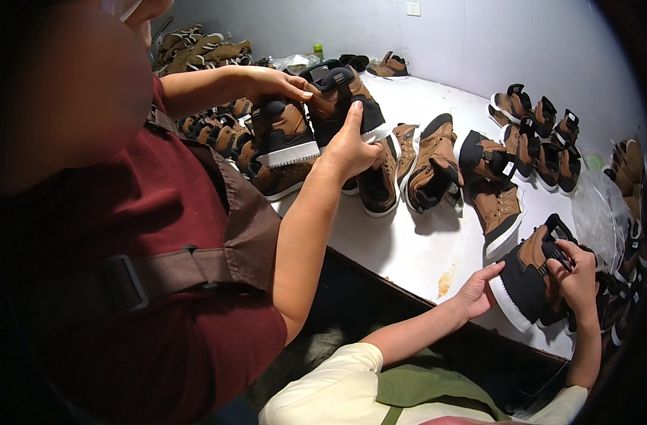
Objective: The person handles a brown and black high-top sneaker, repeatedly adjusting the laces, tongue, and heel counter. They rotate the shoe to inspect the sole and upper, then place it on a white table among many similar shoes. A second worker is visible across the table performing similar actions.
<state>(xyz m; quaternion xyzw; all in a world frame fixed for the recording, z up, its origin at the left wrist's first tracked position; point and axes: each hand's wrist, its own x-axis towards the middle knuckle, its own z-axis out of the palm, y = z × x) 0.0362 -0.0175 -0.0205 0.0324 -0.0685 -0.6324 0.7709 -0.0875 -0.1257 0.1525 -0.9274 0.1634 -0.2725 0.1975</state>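
Observation:
A brown and black high-top shoe point(525, 276) with a white sole is tilted on its side near the table's right front edge. My left hand point(479, 290) grips it at the sole, thumb on the near side and fingers partly hidden. At its collar, the fingers of my right hand point(575, 269) are bent and pinch the black upper. Just behind stands another brown shoe point(497, 209) with laces eyelets, apart from my hands.
A co-worker in a maroon shirt, at left, holds two similar shoes point(288, 131). Several more shoes point(433, 166) stand mid-table, with rows of shoes point(543, 145) at the right. A clear plastic bag point(600, 219) lies beside my right hand. The white table point(408, 248) has a curved edge.

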